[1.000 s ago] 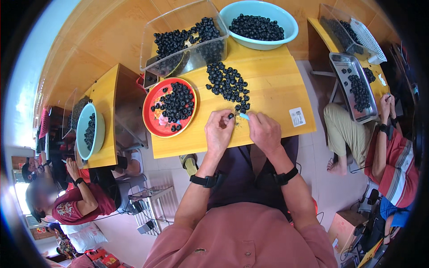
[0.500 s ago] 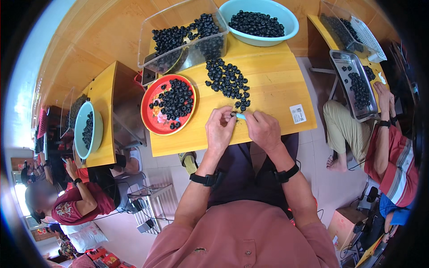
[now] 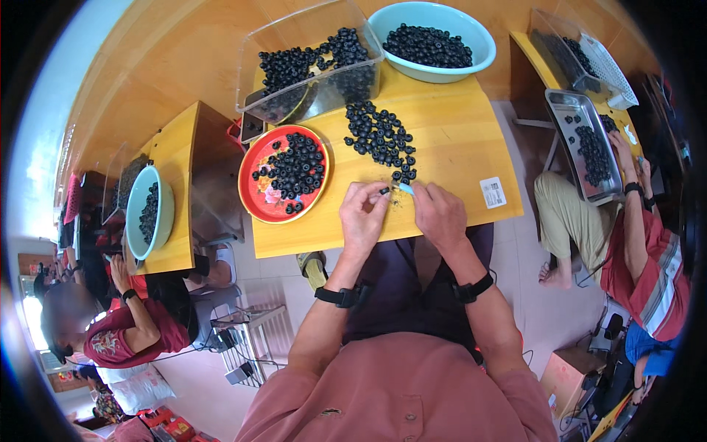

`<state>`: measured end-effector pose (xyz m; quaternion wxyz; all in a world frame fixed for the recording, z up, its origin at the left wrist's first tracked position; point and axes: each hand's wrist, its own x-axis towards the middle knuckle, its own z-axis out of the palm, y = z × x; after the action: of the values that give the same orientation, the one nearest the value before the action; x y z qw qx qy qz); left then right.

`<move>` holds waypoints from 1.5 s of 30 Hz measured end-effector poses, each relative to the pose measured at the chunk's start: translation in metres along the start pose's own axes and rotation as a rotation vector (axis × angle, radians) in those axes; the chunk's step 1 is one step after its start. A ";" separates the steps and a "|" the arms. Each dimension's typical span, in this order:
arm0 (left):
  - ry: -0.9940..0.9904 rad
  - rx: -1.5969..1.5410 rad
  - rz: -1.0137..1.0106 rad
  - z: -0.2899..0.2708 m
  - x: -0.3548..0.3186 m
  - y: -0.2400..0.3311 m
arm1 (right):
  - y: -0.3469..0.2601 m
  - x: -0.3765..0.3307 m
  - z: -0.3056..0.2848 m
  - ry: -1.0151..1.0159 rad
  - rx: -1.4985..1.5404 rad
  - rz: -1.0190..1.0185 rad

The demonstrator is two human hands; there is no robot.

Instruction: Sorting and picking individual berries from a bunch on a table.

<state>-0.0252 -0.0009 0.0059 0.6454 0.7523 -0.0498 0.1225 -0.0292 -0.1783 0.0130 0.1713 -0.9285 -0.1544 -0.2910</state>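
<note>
Near the table's front edge, my left hand [image 3: 363,214] is closed in a pinch on a small black ring-shaped part [image 3: 384,191]. Opposite it, my right hand [image 3: 440,211] grips a thin tool with a light blue handle [image 3: 406,188]; its working tip is too small to make out. A little gap separates tool and part. Dark crumbs lie on the table just below them. Just beyond my fingers spreads a loose pile of similar black ring-shaped parts [image 3: 381,136]. To the left, a red round tray [image 3: 254,197] with a flower pattern holds more of them.
Behind the pile stand a clear plastic bin [image 3: 247,74] and a light blue basin [image 3: 482,59], both with black parts. A white label [image 3: 493,193] sticks to the yellow table [image 3: 456,140]. People work at side tables left and right; the right one bears a metal tray [image 3: 611,184].
The blue-handled tool has drawn away from the black part, and my hands are slightly farther apart. The whole view has shifted a little.
</note>
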 end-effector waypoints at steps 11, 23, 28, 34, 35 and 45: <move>0.018 -0.046 0.021 0.005 0.000 0.001 | 0.001 -0.002 -0.006 -0.041 -0.035 0.027; 0.026 0.044 0.082 0.004 0.004 0.003 | -0.002 0.001 -0.009 -0.017 0.012 0.036; 0.039 0.084 -0.036 0.002 0.002 -0.006 | -0.002 0.001 -0.007 -0.007 0.018 0.028; 0.055 0.002 -0.011 0.006 0.001 -0.002 | 0.000 -0.001 -0.006 -0.007 0.025 0.020; 0.065 0.034 0.054 0.006 0.001 -0.001 | -0.001 -0.001 -0.007 -0.008 0.023 0.022; 0.023 0.193 0.012 0.004 0.000 0.004 | -0.001 -0.004 -0.007 -0.021 0.027 -0.091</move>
<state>-0.0253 -0.0059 0.0097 0.5699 0.8091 -0.0348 0.1392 -0.0358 -0.1812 0.0163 0.1686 -0.9212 -0.2021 -0.2866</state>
